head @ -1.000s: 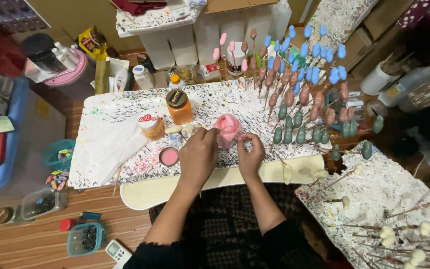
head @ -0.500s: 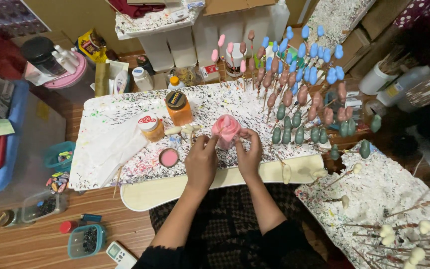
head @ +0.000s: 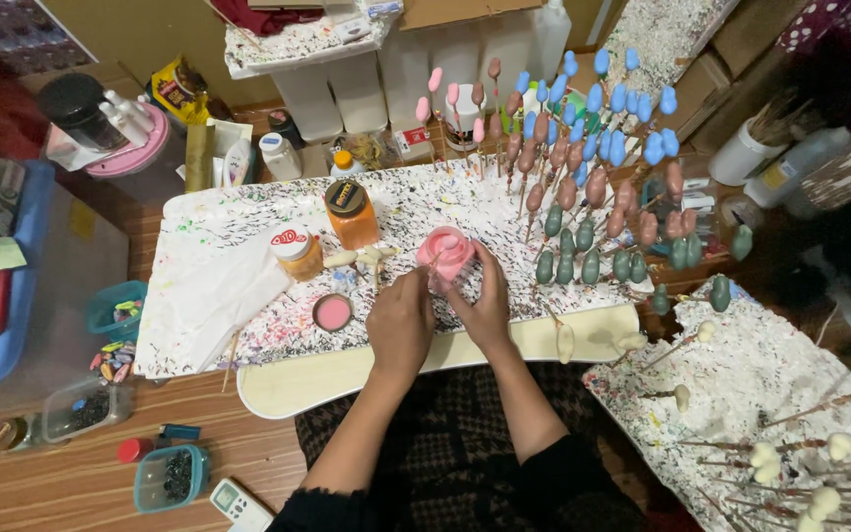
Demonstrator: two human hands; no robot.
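Desk: we look down on a paint-speckled desk [head: 248, 212] set low over a wooden floor, with boxes and tubs crowded around it.
Landmark: we place everything from the pink cup [head: 444, 254], which stands near the middle of the desk with pink paint inside.
Left hand: our left hand [head: 401, 320] sits just on our side of the pink cup, its fingers [head: 420, 281] curled narrow against the cup's near wall; we cannot tell whether they pinch something small as well.
Right hand: our right hand [head: 488, 307] lies to the right of the pink cup, its fingers wrapped around that side, holding it.
Behind the cup: painted pieces on sticks [head: 583, 148] stand upright in blue, brown, pink and green rows, behind and to the right.
Left of the cup: an orange jar [head: 352, 212], a smaller jar with a white lid [head: 296, 250] and a pink lid [head: 332, 312] rest near it.
Risk, spill: we judge the cup could tip, since both hands press on its soft rim and the paint sits open.
Risk, knock: we think a raised elbow or wrist could brush the nearest green pieces and smear wet paint.
Risk, drip: paint may fall on the cream board [head: 347, 369] below our hands.
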